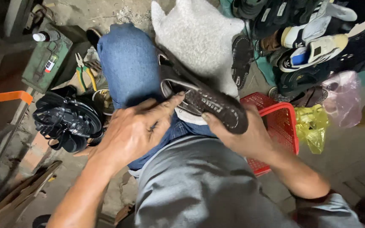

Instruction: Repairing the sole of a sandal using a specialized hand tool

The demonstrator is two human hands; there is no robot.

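Footwear under work: a dark sandal (203, 99) is held sole-up across the blue-jeaned knee (127, 63), slanting from upper left to lower right. Its toe end is gripped from beneath by the right hand (241, 135), the thumb seen pressed on the sole's edge and the other fingers hidden under the sandal. The left hand (134, 128) is laid over the thigh, fingers stretched forward and loosely together, the fingertips touching the sandal's side at the strap end; nothing is grasped in it.

A red plastic basket (281, 122) is seen just beside the right wrist. A heap of black strapped sandals (66, 120) is noted on the floor to the left, near green-and-yellow-handled pliers (83, 71) and a green metal box (45, 59). A pile of assorted shoes (313, 38) is stacked at upper right, with a yellow plastic bag (311, 126) and a pink one (345, 99) below it.
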